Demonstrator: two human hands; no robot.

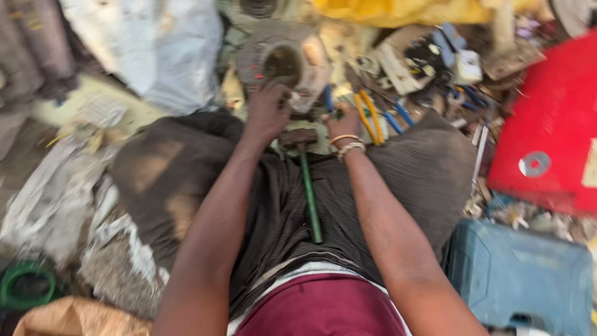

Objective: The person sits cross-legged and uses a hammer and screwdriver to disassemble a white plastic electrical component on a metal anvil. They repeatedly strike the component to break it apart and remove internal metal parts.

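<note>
Hammer (pixel 309 186), green-handled: it lies across your lap on the dark striped cloth (pixel 429 168), long axis running straight away from you, grip end toward your waist, head end out between your hands at the grey metal casting (pixel 283 62). Your right hand (pixel 343 126) sits just beside the head end, fingers curled shut, though blur keeps you from telling what they pinch; beaded bracelets ring that wrist. Your left hand (pixel 267 112) is closed over the casting's lower rim, a little farther from the handle, so the right hand is the nearer of the two. Yellow-handled pliers (pixel 368 117) lie just right of the right hand, with blue-handled tools (pixel 398 115) near them. Packages and panels: a red flat panel (pixel 553 118) stands at right with a round metal washer (pixel 535 163) on it and a pale label at its edge; a blue-grey moulded tool case (pixel 522 274) rests at lower right; a white woven sack (pixel 155 43) lies upper left; a yellow sheet (pixel 398 11) runs along the top edge; a green coil (pixel 22 283) sits at lower left.
</note>
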